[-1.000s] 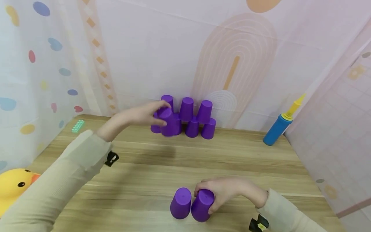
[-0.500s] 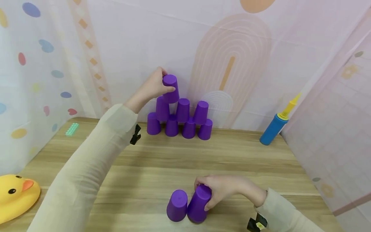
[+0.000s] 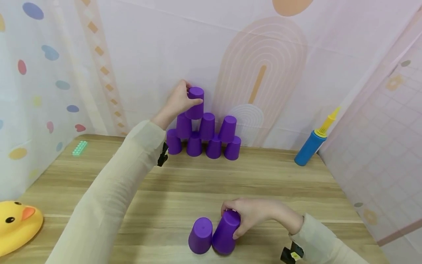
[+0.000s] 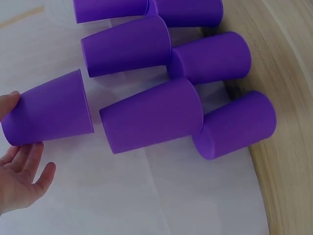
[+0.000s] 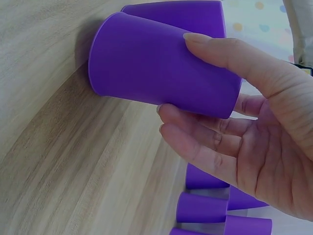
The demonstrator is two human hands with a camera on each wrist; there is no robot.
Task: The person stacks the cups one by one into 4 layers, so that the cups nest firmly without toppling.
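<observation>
Purple top cup (image 3: 195,102) grasped by my left hand (image 3: 178,102) at 12 o'clock, seated on pyramid (image 3: 206,137) seam for support. Right hand (image 3: 252,216) clasps tilted cup (image 3: 225,231) at 6, spare cup (image 3: 200,235) touching.

One second earlier the left hand (image 3: 178,102) carried its purple cup (image 3: 195,103) low, in front of the left end of the cup pyramid (image 3: 204,137); half a second earlier hand and cup were raised above the pyramid's second row; now the cup sits slightly lower and further right, at the third level, over the two leftmost second-row cups; the sleeve has advanced toward the pyramid with the hand. The cup under the right hand (image 3: 254,216), the tilted cup (image 3: 225,232), stood upright one second earlier; it now leans with its top toward the hand.
</observation>
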